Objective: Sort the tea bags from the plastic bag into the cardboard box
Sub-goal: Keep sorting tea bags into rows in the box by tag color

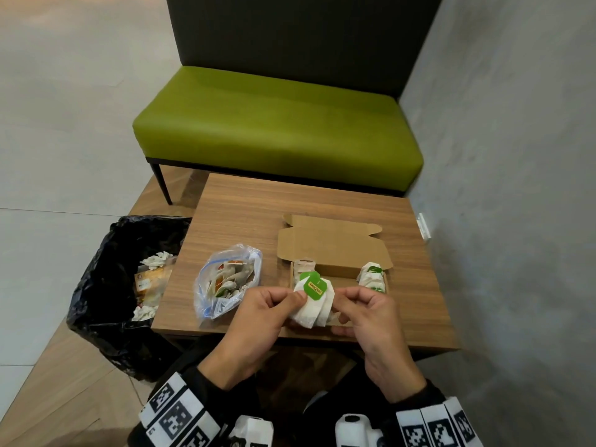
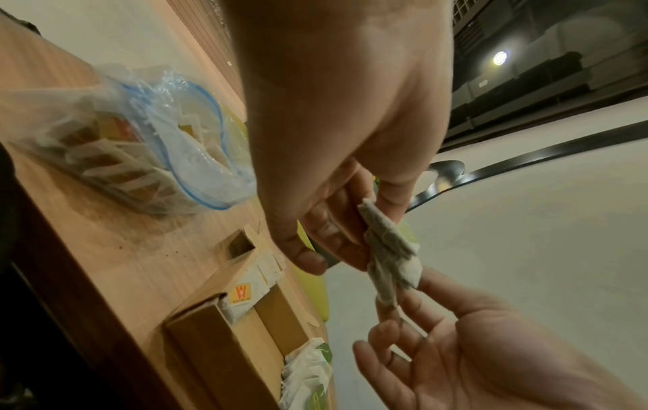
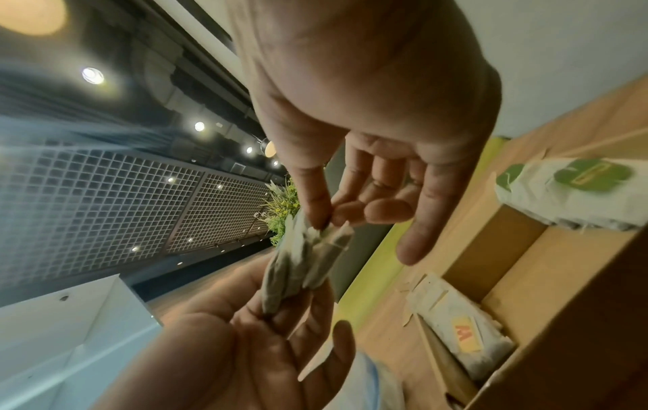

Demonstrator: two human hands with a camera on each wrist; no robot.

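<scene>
Both hands hold one bunch of green-tag tea bags [image 1: 314, 301] between them: left hand [image 1: 258, 314] pinching its left side, right hand [image 1: 364, 314] its right. The cardboard box [image 1: 342, 275] sits right behind on the desk [image 1: 245, 214], the green-tag pile [image 1: 371, 279] nearer the right hand.

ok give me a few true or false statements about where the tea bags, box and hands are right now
1. Both hands, left and right, hold a bunch of green-tagged tea bags. True.
2. The cardboard box is closed. False: its lid is folded back and tea bags already lie inside.
3. The plastic bag lies left of the box and still holds tea bags. True.
4. The green-tagged tea bags in the box sit at its left end. False: they sit at the right end; orange-tagged ones are at the left.
5. The black bin bag sits on the table. False: it stands beside the table.
</scene>
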